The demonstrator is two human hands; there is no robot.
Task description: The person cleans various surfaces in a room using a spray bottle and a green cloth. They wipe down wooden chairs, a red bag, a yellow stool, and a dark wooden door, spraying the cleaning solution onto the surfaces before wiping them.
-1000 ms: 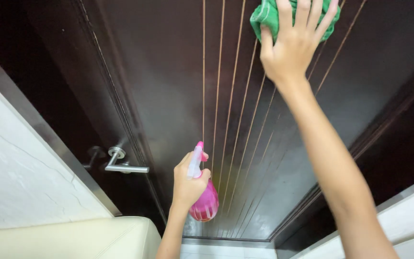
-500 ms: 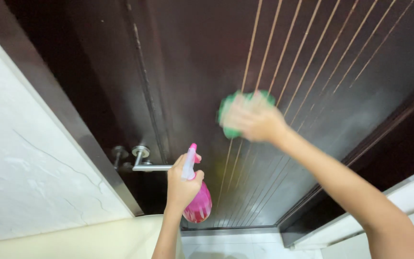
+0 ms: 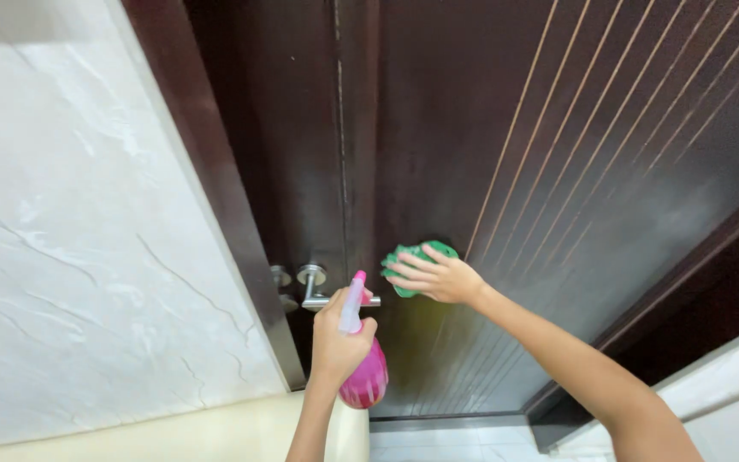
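Against the dark door (image 3: 472,128), right hand (image 3: 438,278) flattens the green cloth (image 3: 421,255); left hand (image 3: 339,338), at 7 o'clock, grips the pink spray bottle (image 3: 363,376). Best wiped along the grooves.

Right hand (image 3: 438,275): came down the dark door (image 3: 558,214) from high on the grooved panel to handle height, near the panel's left edge.
Green cloth (image 3: 416,257): carried down with it, flat under the fingers.
Door handle (image 3: 322,295): earlier well apart from the cloth, now just beside it.
View: shifted left; more of the marble wall (image 3: 87,257) shows.
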